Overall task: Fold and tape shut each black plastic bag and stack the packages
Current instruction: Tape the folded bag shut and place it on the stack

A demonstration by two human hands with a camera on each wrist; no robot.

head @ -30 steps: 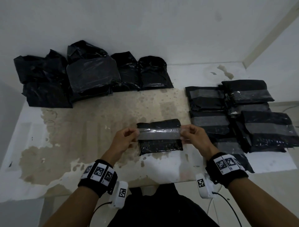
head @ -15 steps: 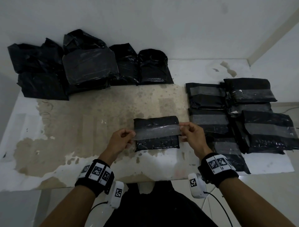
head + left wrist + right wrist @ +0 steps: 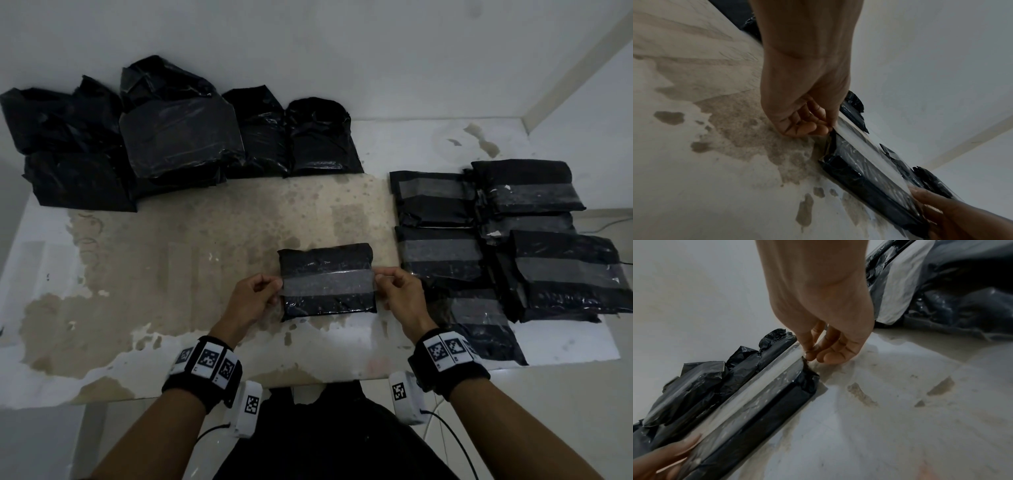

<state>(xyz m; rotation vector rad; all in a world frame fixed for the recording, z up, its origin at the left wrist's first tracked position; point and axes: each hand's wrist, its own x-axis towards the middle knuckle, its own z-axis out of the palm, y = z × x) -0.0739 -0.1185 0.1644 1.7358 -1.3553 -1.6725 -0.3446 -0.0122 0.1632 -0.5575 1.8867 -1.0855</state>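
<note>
Fingers (image 3: pixel 274 286) of both hands pinch the tape (image 3: pixel 328 283) ends, stretched across the folded bag (image 3: pixel 325 260) on the table (image 3: pixel 171 274). Right of it, taped packages (image 3: pixel 496 246) are stacked; behind it, untaped bags (image 3: pixel 178 137) are left.

Head view looks steeply down from above at the tabletop (image 3: pixel 171 260), far wall across the top edge, both forearms reaching in from below. Left wrist camera sits close behind the left hand (image 3: pixel 807 100), low over the surface, looking along it toward the right. Right wrist camera, just as close behind the right hand (image 3: pixel 828 318), faces the opposite way. All three share the folded bag (image 3: pixel 327 281) and the tape strip (image 3: pixel 329 284) between the hands.
</note>
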